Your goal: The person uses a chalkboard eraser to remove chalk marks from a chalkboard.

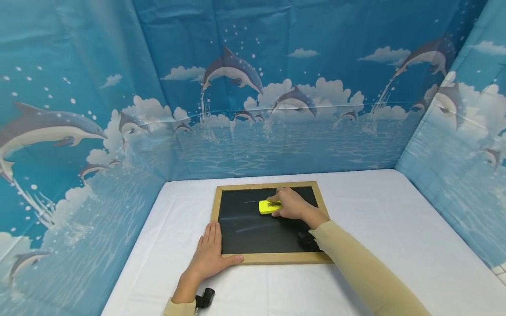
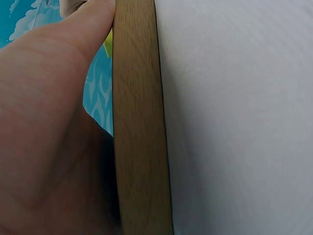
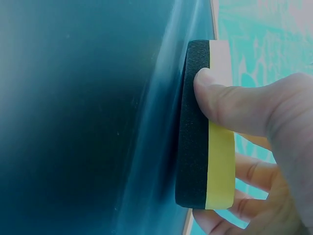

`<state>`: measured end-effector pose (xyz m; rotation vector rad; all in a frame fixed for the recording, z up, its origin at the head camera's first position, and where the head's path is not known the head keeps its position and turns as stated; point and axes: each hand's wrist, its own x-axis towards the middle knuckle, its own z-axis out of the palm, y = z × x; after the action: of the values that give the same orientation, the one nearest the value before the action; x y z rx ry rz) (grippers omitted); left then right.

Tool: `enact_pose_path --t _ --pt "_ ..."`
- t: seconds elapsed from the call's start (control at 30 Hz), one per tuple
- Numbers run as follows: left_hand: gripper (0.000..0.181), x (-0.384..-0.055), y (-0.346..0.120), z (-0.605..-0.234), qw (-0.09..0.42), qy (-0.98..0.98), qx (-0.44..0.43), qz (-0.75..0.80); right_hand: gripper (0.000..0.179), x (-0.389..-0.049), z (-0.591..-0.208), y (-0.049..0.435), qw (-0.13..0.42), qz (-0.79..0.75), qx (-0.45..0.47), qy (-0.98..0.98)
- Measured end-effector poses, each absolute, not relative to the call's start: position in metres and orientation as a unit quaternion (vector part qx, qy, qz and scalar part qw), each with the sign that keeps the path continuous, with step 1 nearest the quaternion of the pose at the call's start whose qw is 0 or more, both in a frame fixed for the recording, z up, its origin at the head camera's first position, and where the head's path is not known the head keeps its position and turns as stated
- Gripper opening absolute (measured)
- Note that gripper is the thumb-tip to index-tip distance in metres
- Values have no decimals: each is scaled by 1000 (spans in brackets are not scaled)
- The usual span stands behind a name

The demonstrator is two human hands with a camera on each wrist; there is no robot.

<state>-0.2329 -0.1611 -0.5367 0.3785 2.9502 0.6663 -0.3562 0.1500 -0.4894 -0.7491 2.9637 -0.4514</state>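
A blackboard (image 1: 253,232) in a light wooden frame (image 1: 276,259) lies on a white-covered table, with faint pale chalk streaks on its left half. My right hand (image 1: 290,204) grips a yellow board eraser (image 1: 265,207) by its sides, over the upper middle of the board. In the right wrist view the eraser (image 3: 221,171) shows a black felt layer (image 3: 193,147) facing the board, and the thumb presses along that layer. My left hand (image 1: 209,254) rests on the frame's lower left corner, fingers straight along the left side and thumb on the bottom edge.
White cloth (image 1: 395,237) covers the table around the board. Behind it and at both sides hangs a blue curtain (image 1: 253,145) printed with dolphins and clouds. A small black device (image 1: 205,298) is strapped at the left wrist.
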Motion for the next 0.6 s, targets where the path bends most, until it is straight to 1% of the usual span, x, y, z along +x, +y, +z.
enact_pose_path --t 0.23,0.6 --pt "137 -233 -163 -537 38 967 123 218 64 -359 -492 143 29 -161 -238 957" --pt "139 -234 -162 -540 41 966 128 220 61 -365 -499 123 46 -167 -273 946"
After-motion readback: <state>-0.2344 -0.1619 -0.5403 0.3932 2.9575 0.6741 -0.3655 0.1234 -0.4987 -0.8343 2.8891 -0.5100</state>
